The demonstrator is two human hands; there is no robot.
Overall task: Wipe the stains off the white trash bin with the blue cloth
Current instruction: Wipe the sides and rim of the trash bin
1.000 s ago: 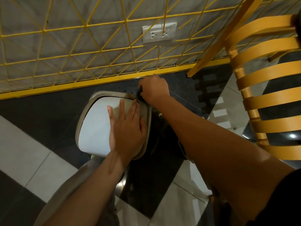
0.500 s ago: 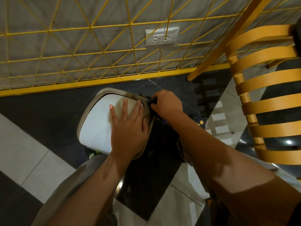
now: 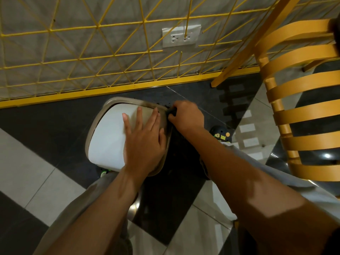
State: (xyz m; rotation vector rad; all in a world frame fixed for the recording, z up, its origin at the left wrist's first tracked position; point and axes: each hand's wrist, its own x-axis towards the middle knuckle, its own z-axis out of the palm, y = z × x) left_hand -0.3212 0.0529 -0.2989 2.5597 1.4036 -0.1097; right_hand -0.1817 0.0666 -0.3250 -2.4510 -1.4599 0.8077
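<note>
Your left hand (image 3: 145, 144) flat, straight-fingered, on the white trash bin (image 3: 106, 137); right hand (image 3: 187, 115) curled round the cloth (image 3: 172, 112) at its rim.

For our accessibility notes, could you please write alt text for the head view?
A person's left hand lies flat on the white trash bin while the right hand grips a dark cloth against its rim. A yellow chair stands at right.

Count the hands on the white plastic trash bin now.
2. The left hand lies flat on the lid of the white plastic trash bin; the right hand grips the dark blue cloth at its far right rim.
</note>
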